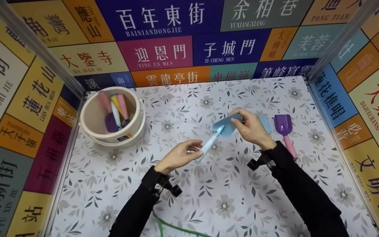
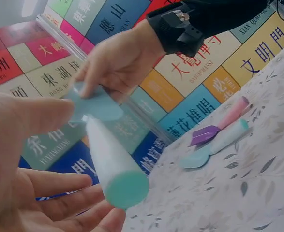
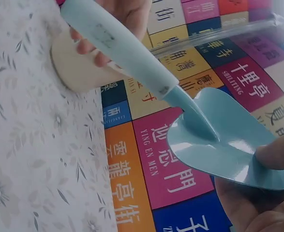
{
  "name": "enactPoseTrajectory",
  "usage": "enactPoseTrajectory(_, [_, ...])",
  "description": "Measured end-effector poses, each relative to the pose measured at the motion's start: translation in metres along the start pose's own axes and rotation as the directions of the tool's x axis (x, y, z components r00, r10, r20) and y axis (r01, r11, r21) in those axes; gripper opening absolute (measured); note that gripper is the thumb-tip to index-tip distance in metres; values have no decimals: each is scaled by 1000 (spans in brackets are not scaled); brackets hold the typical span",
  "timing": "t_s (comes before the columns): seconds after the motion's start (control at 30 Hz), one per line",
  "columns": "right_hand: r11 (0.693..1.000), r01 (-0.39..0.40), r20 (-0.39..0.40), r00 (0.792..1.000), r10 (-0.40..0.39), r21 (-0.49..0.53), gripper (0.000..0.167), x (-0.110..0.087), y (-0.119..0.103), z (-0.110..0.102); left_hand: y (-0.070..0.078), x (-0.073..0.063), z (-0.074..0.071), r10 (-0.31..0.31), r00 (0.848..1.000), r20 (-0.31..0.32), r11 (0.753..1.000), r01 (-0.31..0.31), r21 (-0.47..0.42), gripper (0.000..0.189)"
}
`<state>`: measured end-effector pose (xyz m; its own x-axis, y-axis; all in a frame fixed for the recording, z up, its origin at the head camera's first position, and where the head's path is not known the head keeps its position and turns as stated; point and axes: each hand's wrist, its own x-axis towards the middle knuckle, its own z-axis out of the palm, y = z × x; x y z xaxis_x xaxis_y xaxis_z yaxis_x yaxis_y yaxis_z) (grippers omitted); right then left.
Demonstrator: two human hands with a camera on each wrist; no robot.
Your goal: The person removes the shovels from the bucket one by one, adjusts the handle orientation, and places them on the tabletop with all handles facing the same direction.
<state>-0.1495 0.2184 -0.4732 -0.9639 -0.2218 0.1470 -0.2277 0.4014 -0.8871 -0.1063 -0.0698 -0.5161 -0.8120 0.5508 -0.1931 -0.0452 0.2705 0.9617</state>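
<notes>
My right hand (image 1: 252, 126) pinches the blade of a light blue garden trowel (image 3: 219, 140) between thumb and fingers, holding it above the table. The trowel's pale handle (image 1: 211, 144) slants down toward my left hand (image 1: 180, 154). That hand has its fingers loosely spread around the handle's end, thumb on one side and fingertips below in the left wrist view. On the table beyond lie a second light blue trowel (image 2: 224, 140), partly hidden behind my right hand in the head view, and a purple shovel (image 1: 283, 124) with a pink handle.
A cream bucket (image 1: 89, 118) at the back left holds several hand tools with pink, blue and yellow handles. Panels (image 1: 160, 52) printed with lettering wall in the back and sides. A green cord (image 1: 176, 227) runs along the near side of the flowered tabletop (image 1: 206, 210).
</notes>
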Motion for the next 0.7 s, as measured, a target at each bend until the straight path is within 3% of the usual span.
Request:
enactPoseTrajectory(0.2, [998, 55, 43, 998, -54, -24, 18, -2, -3, 5, -9, 10, 9, -24, 998, 56, 1000, 23, 9, 46])
enactPoseTrajectory(0.4, [997, 68, 63, 996, -66, -35, 18, -4, -1, 6, -12, 13, 12, -44, 997, 66, 999, 42, 34, 28])
enactPoseTrajectory(0.7, [997, 68, 69, 995, -66, -25, 16, -4, -1, 7, -14, 13, 13, -77, 994, 75, 997, 74, 35, 31])
